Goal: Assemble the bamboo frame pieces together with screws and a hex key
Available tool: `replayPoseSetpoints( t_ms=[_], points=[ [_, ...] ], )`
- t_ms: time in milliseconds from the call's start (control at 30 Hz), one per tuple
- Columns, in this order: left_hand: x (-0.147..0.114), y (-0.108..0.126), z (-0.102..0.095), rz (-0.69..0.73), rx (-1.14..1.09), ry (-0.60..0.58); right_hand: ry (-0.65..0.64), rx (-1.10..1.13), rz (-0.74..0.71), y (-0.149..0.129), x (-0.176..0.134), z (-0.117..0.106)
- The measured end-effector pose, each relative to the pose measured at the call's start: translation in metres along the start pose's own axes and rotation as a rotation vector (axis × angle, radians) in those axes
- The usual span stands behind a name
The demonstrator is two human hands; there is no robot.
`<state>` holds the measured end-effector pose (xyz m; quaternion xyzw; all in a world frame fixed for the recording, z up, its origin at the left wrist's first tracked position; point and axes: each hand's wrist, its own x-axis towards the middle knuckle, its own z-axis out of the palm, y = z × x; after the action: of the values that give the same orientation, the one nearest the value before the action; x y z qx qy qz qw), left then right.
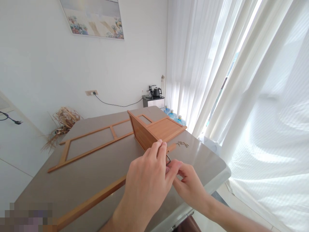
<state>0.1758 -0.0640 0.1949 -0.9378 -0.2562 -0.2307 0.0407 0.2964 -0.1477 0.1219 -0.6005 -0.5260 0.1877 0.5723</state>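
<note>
My left hand [147, 177] is closed at the near end of an upright wooden panel [142, 130], its fingers over the corner and its thumb reaching towards my right hand [189, 185]. A bent metal hex key [168, 159] shows between the two hands. My right thumb and fingers are pinched at its lower end, partly hidden behind my left thumb. Just above the key, a bolt head [169, 151] shows at the wood. Beyond the upright panel, a second panel [167, 127] lies flat within its frame. Several loose bolts [182, 144] lie on the table to the right.
A wooden ladder-like frame [89, 150] lies on the grey table [103, 170]. One long rail [94, 201] runs along the left foreground. Water bottles [180, 120] stand past the far edge, near a kettle [157, 91] on a cabinet. White curtains [260, 129] hang at right.
</note>
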Motion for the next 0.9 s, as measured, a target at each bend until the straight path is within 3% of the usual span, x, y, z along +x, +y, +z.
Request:
replayPoseSetpoints(
  t_ms=[200,367,900],
  points=[
    [-0.003,-0.001,0.001,0.019,0.02,0.028,0.098,-0.462,-0.321,0.022,-0.003,-0.034],
    [-0.003,0.001,0.001,0.02,0.065,0.027,0.11,-0.698,-0.48,0.022,0.004,-0.058],
    [-0.001,0.001,0.002,0.018,0.075,0.031,0.068,-0.724,-0.496,0.013,0.012,-0.057]
  ],
)
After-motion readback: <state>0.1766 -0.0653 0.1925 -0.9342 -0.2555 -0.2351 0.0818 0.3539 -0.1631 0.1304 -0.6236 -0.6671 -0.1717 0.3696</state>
